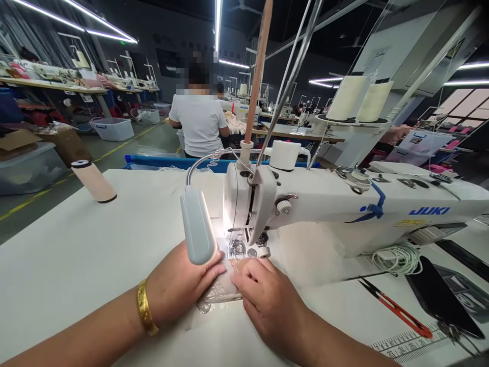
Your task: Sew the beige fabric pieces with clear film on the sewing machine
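A small sheer, shiny fabric piece with a beige part lies at the needle area of a white sewing machine. My left hand, with a gold bracelet on its wrist, holds the fabric's left side near the presser foot. A grey lamp head covers some of its fingers. Curled in, my right hand grips the beige part from the right, just in front of the foot. The fabric under its fingers is hidden.
Red-handled thread snips, a black phone-like slab and a coil of pale cord lie to the right. A peach thread cone stands at the table's far left. Ahead, a person in a white shirt faces away.
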The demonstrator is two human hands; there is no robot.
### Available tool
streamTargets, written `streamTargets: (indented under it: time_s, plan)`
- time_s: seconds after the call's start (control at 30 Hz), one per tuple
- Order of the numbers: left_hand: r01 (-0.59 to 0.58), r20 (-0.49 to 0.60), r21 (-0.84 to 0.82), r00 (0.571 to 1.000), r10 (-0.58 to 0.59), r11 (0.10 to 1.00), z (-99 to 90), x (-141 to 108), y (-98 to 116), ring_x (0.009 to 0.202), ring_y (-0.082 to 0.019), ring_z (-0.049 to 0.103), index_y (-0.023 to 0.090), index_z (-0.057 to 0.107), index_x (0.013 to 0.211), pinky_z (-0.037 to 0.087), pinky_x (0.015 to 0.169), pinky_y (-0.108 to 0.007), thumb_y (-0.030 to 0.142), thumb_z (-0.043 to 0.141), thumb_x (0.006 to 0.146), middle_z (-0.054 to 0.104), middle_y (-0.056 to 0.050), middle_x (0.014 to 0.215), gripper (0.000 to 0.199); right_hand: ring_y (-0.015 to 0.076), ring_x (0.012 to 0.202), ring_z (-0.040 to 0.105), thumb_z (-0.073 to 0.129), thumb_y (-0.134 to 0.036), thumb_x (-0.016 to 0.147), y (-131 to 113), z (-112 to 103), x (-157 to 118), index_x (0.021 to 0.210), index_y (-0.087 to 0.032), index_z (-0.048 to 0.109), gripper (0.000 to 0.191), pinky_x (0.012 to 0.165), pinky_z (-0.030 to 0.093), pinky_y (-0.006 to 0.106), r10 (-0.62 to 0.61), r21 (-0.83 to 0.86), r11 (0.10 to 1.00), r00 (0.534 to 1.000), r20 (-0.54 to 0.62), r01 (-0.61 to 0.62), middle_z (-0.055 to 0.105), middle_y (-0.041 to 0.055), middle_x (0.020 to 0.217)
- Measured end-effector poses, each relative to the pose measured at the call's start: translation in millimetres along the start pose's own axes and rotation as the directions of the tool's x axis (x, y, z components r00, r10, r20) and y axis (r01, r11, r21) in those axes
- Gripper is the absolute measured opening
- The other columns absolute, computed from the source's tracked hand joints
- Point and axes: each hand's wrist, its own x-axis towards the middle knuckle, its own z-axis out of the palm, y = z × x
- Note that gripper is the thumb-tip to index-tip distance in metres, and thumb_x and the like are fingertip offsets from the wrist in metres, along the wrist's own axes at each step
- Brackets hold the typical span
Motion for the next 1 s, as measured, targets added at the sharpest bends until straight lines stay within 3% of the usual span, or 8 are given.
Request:
streamTargets:
  time_s: [0.2,0.43,0.63,0.87,1.0]
  plan:
    - [-0.016,-0.006,0.003,1.0,0.016,1.0,4.5,-3,-7,0.096,-0.029,0.065,0.025,0.075,0.109,0.057,0.086,-0.041,0.043,0.051,0.107,0.07,-0.009,0.104,0.03,0.021,0.076,0.043,0.044,0.0,0.089,-2,1,1,0.101,-0.017,0.068,0.032,0.065,0.037,0.033,0.02,-0.009,1.0,1.0,0.019,-0.019,0.055,0.0049,0.086]
    - [-0.048,-0.039,-0.02,0.998,0.048,0.999,21.7,1,-25,0.095,-0.03,0.061,0.023,0.074,0.114,0.053,0.088,-0.044,0.059,0.047,0.107,0.067,-0.01,0.107,0.046,0.0223,0.079,0.048,0.045,-0.007,0.1,-7,0,5,0.11,-0.018,0.068,0.028,0.071,0.043,0.036,0.072,-0.033,0.997,0.996,0.049,-0.071,0.059,0.0058,0.091]
    - [-0.097,-0.069,0.023,0.993,0.098,0.995,28.4,2,-30,0.096,-0.03,0.06,0.022,0.073,0.116,0.051,0.09,-0.044,0.059,0.043,0.109,0.065,-0.01,0.103,0.048,0.0229,0.079,0.048,0.046,-0.01,0.102,-6,0,3,0.106,-0.019,0.066,0.023,0.069,0.042,0.036,0.095,-0.043,0.995,0.994,0.059,-0.093,0.06,0.0059,0.092]
    - [-0.094,-0.056,-0.074,0.994,0.09,0.993,30.7,2,-32,0.111,-0.032,0.062,0.022,0.069,0.124,0.052,0.098,-0.046,0.061,0.044,0.109,0.071,-0.01,0.117,0.049,0.0235,0.078,0.048,0.047,-0.01,0.101,-7,2,3,0.116,-0.018,0.066,0.025,0.069,0.042,0.036,0.061,-0.054,0.997,0.998,0.02,-0.06,0.062,0.0061,0.093]
    - [-0.114,-0.065,-0.107,0.992,0.107,0.988,29.2,2,-32,0.11,-0.031,0.063,0.023,0.068,0.123,0.052,0.098,-0.045,0.059,0.046,0.109,0.072,-0.009,0.117,0.045,0.0234,0.078,0.049,0.049,-0.01,0.1,-8,2,4,0.113,-0.019,0.065,0.023,0.067,0.042,0.035,0.056,-0.069,0.996,0.998,0.016,-0.055,0.061,0.0056,0.092]
